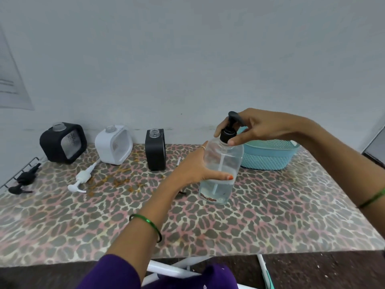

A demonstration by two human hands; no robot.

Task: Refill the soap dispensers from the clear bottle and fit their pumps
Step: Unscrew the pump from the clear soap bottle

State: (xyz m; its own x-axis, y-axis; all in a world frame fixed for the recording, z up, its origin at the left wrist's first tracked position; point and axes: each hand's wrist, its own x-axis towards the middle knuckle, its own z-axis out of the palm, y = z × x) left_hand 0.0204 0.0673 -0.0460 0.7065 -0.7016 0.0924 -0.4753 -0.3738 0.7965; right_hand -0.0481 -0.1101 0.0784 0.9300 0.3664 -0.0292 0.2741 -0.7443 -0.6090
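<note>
The left hand wraps around the body of the clear bottle, thumb across the front and fingers curled behind it, holding it upright on the counter. The right hand comes from above and pinches the black collar of the bottle's black pump between thumb and fingertips, the pump head lying against the palm. The bottle stands right of the counter's middle, with clear liquid in its lower part and a white tube running down inside.

Each wrist carries a green bangle, and a purple sleeve covers the left upper arm.

Just behind the bottle sits a light blue basket. Along the wall to the left stand three open-necked dispensers without pumps: a black dispenser nearest the bottle, a white dispenser, and a second black dispenser farthest left. A white pump lies in front of the white dispenser, and black pumps lie at the left edge beside a wire rack. The counter has a leopard-print cover with brownish stains near its middle. A pale wall rises behind.
</note>
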